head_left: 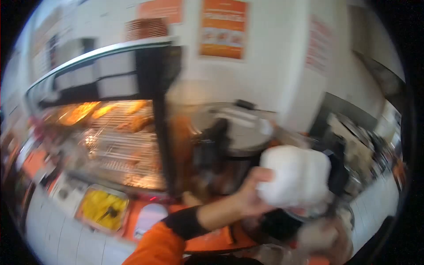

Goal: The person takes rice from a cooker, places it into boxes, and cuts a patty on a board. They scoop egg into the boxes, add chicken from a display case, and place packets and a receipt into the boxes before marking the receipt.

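Note:
My left hand [256,192], at the end of an orange sleeve with a black cuff, grips a white foam takeaway box [293,176] by its left side. The box is raised above the counter and looks closed. At the lower right is a blurred, pale brownish shape that seems to be my right hand [324,238]. Motion smears its fingers, so whether it holds anything is hidden. Beneath the box, a dark object and some clear plastic or metal rims are too blurred to name.
To the left stands a lit glass warming cabinet [123,145] with fried food on wire racks. In front of it are a metal tray of yellow food [102,207] and a white round-topped item [150,217] on the orange counter [205,243]. A large lidded cooker [243,128] stands behind.

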Tool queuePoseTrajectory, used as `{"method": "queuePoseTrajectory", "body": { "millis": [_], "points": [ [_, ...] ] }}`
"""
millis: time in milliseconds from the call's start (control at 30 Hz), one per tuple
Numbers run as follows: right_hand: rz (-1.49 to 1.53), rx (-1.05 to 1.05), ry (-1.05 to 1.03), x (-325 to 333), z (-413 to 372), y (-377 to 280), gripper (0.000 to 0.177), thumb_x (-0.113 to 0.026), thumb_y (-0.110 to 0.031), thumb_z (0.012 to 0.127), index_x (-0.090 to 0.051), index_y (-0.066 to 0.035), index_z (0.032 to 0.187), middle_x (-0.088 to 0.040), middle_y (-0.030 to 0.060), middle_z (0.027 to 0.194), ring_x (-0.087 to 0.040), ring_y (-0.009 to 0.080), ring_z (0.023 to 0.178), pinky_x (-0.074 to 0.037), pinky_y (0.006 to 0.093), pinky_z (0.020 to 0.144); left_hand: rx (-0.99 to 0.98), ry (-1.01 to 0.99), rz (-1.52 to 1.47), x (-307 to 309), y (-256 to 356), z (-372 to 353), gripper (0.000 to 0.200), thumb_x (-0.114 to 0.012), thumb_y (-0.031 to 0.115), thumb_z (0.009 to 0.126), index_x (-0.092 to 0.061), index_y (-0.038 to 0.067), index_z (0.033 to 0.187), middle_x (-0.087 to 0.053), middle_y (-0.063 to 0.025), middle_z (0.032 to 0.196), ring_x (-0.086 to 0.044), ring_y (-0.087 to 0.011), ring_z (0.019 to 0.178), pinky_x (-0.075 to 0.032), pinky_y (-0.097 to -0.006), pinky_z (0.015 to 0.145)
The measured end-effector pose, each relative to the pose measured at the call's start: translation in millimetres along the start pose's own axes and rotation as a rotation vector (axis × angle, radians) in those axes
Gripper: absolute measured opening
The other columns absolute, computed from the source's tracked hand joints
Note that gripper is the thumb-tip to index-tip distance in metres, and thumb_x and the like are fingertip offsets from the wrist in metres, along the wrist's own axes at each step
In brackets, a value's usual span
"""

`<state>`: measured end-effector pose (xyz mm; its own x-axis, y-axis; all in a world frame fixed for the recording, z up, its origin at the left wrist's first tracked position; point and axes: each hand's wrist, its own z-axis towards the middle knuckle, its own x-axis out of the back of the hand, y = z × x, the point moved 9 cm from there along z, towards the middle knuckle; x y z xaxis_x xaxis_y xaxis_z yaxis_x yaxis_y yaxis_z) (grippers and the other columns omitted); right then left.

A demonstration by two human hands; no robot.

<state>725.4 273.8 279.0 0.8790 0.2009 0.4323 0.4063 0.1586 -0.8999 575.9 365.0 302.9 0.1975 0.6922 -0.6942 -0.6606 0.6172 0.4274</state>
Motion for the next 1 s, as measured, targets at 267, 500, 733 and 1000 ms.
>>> {"method": "queuePoseTrajectory", "body": {
  "millis": [267, 500, 733, 1000],
  "points": [
    [0.887, -0.032, -0.244, -222.7, 91.1, 15.0, 0.060, -0.074, -0.033, 0.079, -0.047, -0.006, 0.126, -0.060, 0.0211, 0.118, -0.064, 0.0337, 0.100, -0.054, 0.0433, 0.082, -0.165, 0.199, -0.054, 16.6, -31.7, -176.7, 0.077, -0.067, 0.050, 0.076, -0.038, 0.021, 0.142, -0.047, -0.0085, 0.140, -0.044, -0.0336, 0.129, -0.032, -0.0631, 0.101],
    [1.083, -0.083, -0.526, -410.3, 83.0, -44.7, 0.062, -0.071, -0.035, 0.081, -0.045, -0.006, 0.129, -0.059, 0.0240, 0.119, -0.063, 0.0379, 0.100, -0.055, 0.0477, 0.080, -0.757, 0.729, 0.149, -84.9, 23.0, -511.6, 0.106, -0.075, 0.055, 0.066, -0.026, 0.009, 0.148, -0.032, -0.0201, 0.148, -0.042, -0.0442, 0.128, -0.040, -0.0689, 0.095],
    [1.120, -0.080, -0.712, -534.1, 67.0, -114.1, 0.064, -0.068, -0.038, 0.083, -0.044, -0.005, 0.132, -0.058, 0.0269, 0.120, -0.063, 0.0421, 0.100, -0.056, 0.0520, 0.079, -1.294, 1.077, 0.407, -228.1, -3.3, -743.4, 0.110, -0.072, 0.062, 0.065, -0.026, 0.006, 0.147, -0.037, -0.0183, 0.144, -0.046, -0.0365, 0.125, -0.048, -0.0584, 0.088],
    [1.036, -0.173, -0.924, -710.2, 102.6, -196.9, 0.064, -0.065, -0.036, 0.085, -0.042, -0.006, 0.136, -0.055, 0.0321, 0.122, -0.062, 0.0453, 0.103, -0.055, 0.0567, 0.080, -1.479, 1.204, 0.382, -263.3, 65.5, -895.7, 0.094, -0.070, 0.054, 0.062, -0.038, 0.014, 0.141, -0.045, -0.0130, 0.136, -0.045, -0.0364, 0.124, -0.042, -0.0612, 0.091]
  ]
}}
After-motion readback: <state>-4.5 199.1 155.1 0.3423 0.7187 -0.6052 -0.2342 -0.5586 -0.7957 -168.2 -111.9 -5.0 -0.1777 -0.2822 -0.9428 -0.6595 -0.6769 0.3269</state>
